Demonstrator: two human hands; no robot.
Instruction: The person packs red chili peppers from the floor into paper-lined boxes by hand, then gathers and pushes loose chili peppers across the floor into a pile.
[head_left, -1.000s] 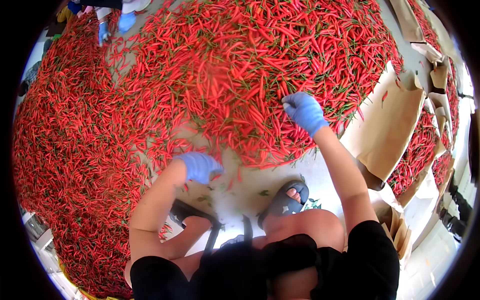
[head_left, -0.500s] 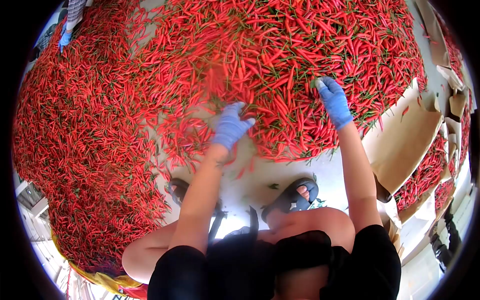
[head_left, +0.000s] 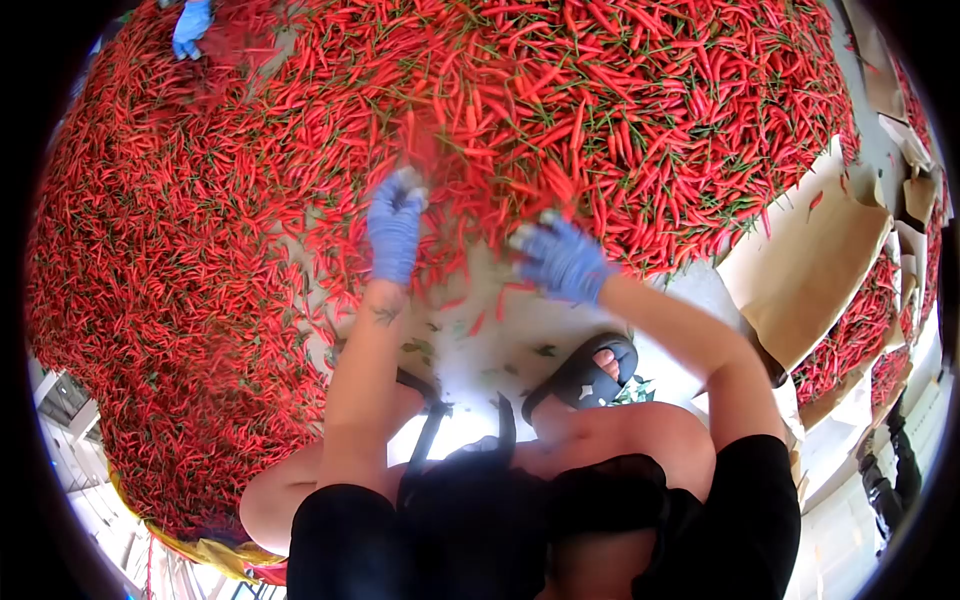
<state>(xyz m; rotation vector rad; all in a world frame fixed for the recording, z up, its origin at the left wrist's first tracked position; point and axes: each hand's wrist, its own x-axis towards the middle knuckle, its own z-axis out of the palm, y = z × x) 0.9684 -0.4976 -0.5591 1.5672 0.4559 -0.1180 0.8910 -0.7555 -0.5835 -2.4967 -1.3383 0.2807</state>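
Red chili peppers [head_left: 640,110] with green stems cover the pale floor in a broad heap. My left hand [head_left: 394,232], in a blue glove with pale fingertips, is at the heap's near edge. Its fingers are smeared by motion, so I cannot tell whether it holds anything; blurred peppers lie just beyond it. My right hand [head_left: 565,258], gloved alike, reaches leftward over the near edge of the pile. Its fingers look apart and rest among peppers, with nothing plainly gripped.
At upper left, another person's blue-gloved hand [head_left: 191,28] is over the peppers. On the right lies an open cardboard box [head_left: 810,255], with more peppers beyond. My sandalled foot [head_left: 590,370] and scattered leaves are on the floor. A yellow sheet [head_left: 215,558] edges the lower left.
My right hand has swung left and toward me from the pile's right side. My left hand has moved left and farther forward. The other person's hand has shifted right and up.
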